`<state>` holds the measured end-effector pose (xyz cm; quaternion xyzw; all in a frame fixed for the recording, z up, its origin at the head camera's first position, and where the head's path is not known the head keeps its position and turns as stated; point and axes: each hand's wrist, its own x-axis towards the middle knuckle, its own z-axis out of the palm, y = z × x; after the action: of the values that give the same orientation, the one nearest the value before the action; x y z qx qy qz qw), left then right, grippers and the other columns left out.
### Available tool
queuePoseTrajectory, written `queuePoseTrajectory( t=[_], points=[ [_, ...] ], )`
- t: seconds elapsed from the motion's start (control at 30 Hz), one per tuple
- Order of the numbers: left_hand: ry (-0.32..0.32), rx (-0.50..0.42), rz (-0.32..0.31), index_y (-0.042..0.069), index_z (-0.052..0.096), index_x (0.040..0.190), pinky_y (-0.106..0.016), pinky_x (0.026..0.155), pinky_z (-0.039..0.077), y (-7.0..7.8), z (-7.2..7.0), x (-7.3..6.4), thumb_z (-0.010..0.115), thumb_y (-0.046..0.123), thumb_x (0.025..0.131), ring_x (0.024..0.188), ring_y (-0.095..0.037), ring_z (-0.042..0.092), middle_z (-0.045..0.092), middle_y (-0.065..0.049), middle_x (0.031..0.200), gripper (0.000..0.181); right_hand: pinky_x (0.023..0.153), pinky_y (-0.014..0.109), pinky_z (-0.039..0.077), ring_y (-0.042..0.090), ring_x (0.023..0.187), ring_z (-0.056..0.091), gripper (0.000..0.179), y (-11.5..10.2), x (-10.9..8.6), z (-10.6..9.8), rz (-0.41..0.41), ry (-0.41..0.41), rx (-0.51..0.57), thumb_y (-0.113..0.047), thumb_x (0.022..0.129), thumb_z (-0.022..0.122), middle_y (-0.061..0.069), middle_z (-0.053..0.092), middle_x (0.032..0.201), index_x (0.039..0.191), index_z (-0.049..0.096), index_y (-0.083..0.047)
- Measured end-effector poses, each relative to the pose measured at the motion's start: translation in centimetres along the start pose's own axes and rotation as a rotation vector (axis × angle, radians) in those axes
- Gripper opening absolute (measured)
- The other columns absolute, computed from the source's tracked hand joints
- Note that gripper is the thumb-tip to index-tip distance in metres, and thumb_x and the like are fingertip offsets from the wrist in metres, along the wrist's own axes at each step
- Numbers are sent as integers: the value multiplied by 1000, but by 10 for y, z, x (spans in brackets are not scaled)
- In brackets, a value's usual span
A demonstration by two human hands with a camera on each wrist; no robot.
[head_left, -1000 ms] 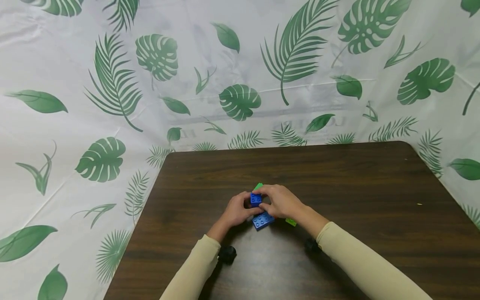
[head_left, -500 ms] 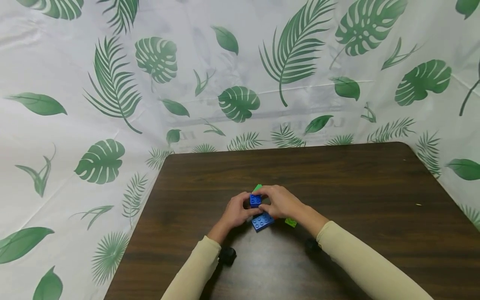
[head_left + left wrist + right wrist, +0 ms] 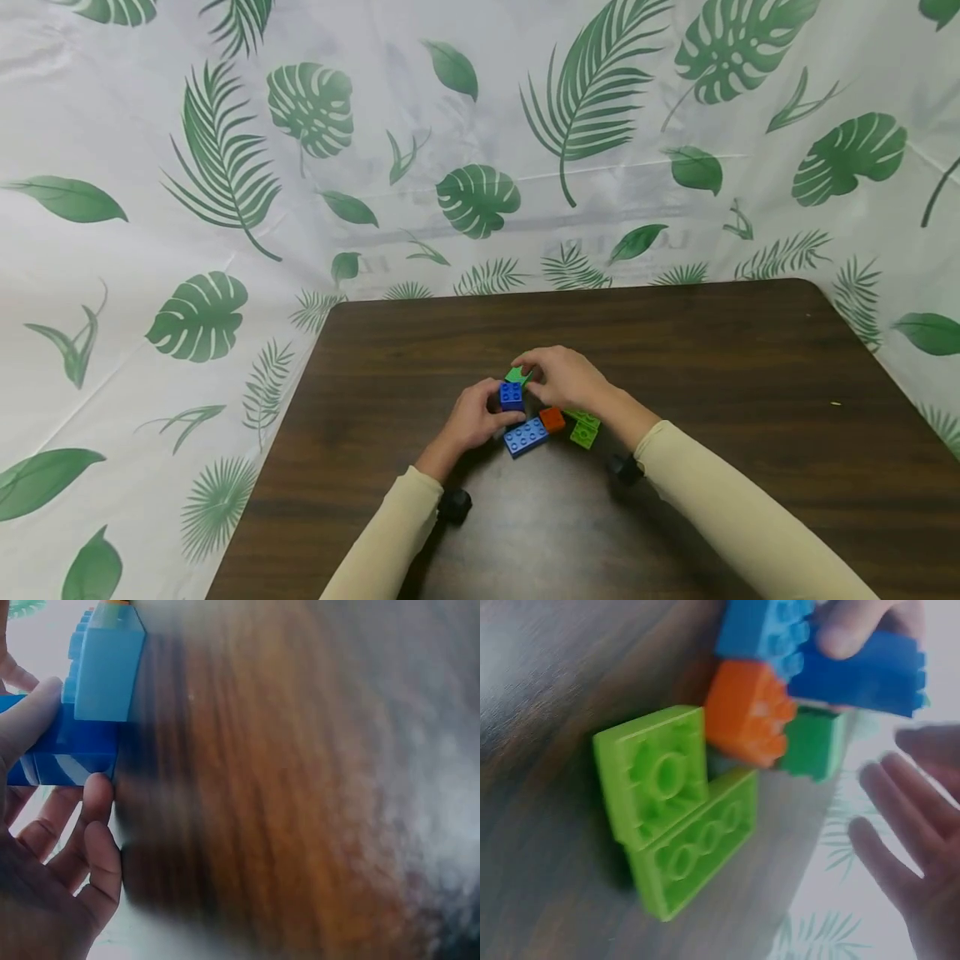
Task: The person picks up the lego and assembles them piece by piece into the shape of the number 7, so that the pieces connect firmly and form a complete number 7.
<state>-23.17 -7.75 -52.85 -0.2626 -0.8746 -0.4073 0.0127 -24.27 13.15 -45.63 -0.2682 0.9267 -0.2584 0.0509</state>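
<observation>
Head view: the right hand [image 3: 564, 377] has come off the dark blue block [image 3: 512, 395], its fingers now apart and holding nothing, near the green block [image 3: 516, 377]. The left hand [image 3: 474, 417] still pinches the dark blue block, which stands just behind the light blue brick [image 3: 527, 437]. The orange brick [image 3: 552, 419], mostly covered before, now shows beside the lime bricks [image 3: 585, 432].

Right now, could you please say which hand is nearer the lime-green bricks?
Right: the right hand is just beyond the lime-green bricks; the left hand is farther off to their left.
</observation>
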Motion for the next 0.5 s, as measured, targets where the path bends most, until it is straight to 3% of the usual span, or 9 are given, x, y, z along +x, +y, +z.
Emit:
queuePoseTrajectory(
  t=[0.13,0.27,0.37,0.5],
  points=[
    [-42,9,-82,14,65,99,-26,60,46,3,-1,0,81,35,82,71,-12,52,55,3,83,31,86,41,54,18,98,64,37,11,2,4,50,81,-42,-13,90,71,1,67,114,126,65,-12],
    [-76,34,-132,15,65,99,-26,61,45,3,-1,-2,80,36,82,71,-12,52,54,4,82,30,93,46,51,25,113,59,46,20,3,15,34,25,-83,-13,92,68,6,57,132,137,57,-13],
    [-80,43,-139,16,66,102,-26,62,45,4,-1,-2,80,35,82,71,-11,53,55,5,82,31,98,50,47,29,127,50,55,24,5,23,20,-9,-91,-11,94,65,8,46,146,146,48,-14],
    [-81,44,-130,16,66,110,-26,64,46,4,0,0,81,34,82,73,-10,54,56,6,85,37,97,52,47,31,134,43,61,28,8,31,23,-23,-106,-11,95,63,6,38,153,151,39,-17]
  ],
)
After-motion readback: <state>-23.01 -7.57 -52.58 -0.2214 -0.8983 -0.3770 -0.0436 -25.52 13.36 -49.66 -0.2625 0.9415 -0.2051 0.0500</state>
